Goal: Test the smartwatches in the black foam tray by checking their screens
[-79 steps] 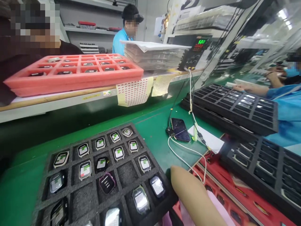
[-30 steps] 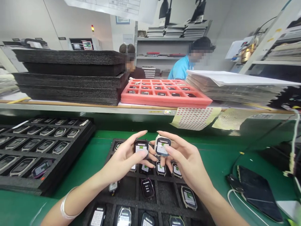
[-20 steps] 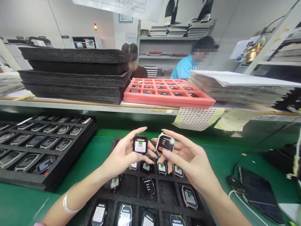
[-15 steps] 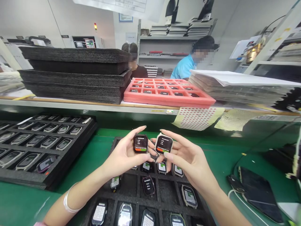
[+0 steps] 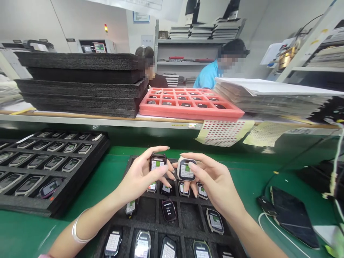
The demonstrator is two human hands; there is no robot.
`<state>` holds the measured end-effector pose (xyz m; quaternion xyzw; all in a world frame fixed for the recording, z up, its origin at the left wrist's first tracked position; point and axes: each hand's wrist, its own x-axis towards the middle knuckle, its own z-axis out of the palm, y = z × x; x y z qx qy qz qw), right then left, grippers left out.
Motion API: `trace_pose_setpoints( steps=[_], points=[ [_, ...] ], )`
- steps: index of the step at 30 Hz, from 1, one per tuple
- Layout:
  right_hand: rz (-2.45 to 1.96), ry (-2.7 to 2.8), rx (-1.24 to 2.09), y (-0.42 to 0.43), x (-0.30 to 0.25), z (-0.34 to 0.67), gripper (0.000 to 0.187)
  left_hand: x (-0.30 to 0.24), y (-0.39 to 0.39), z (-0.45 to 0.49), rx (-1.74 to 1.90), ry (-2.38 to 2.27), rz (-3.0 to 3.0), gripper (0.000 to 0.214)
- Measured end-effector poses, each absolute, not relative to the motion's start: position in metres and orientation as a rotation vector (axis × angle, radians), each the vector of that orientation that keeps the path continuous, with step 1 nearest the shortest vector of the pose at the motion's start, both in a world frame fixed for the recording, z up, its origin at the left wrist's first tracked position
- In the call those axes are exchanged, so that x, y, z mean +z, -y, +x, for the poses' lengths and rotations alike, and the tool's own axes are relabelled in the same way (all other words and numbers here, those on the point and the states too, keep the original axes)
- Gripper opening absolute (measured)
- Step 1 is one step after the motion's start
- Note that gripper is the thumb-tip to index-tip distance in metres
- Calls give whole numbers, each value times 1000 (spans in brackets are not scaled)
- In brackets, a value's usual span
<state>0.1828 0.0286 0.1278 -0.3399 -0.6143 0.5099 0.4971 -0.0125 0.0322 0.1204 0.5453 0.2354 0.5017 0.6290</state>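
Note:
My left hand [image 5: 139, 175] holds a dark-cased smartwatch body [image 5: 157, 163] with a lit screen, thumb lying across its lower edge. Beside it, my right hand [image 5: 213, 181] grips a light-cased smartwatch body [image 5: 185, 169], thumb on its screen. Both watches hover above a black foam tray [image 5: 146, 209] on the green bench, whose pockets hold several more watch bodies with lit screens; a few pockets are vacant.
A second black foam tray [image 5: 57, 195] of watches lies at the left. A phone [image 5: 291, 220] with a white cable sits at the right. On the shelf behind stand stacked black foam sheets [image 5: 80, 84], a red tray [image 5: 190, 109] and stacked papers [image 5: 271, 98]. Two people work beyond.
Both watch screens switched from dark pages to white and green grid pages. Both thumbs have come onto the watches and the hands sank slightly. Earlier the view swung from the right side of the bench.

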Motion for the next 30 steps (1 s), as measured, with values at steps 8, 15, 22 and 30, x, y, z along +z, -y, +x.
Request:
trace_pose_setpoints(
  steps=[8, 15, 22, 30],
  points=[
    [-696, 1557, 1391, -27, 130, 186, 44, 119, -38, -13, 1179, -580, 1227, 39],
    [-771, 1578, 1330, -25, 133, 184, 50, 122, -32, -16, 1150, -525, 1212, 66],
    [-786, 1630, 1353, -20, 133, 189, 60, 122, -29, -12, 1121, -569, 1202, 62],
    [-1260, 2104, 733, -8, 78, 215, 49, 70, -17, -22, 900, -654, 1242, 80]
  ],
)
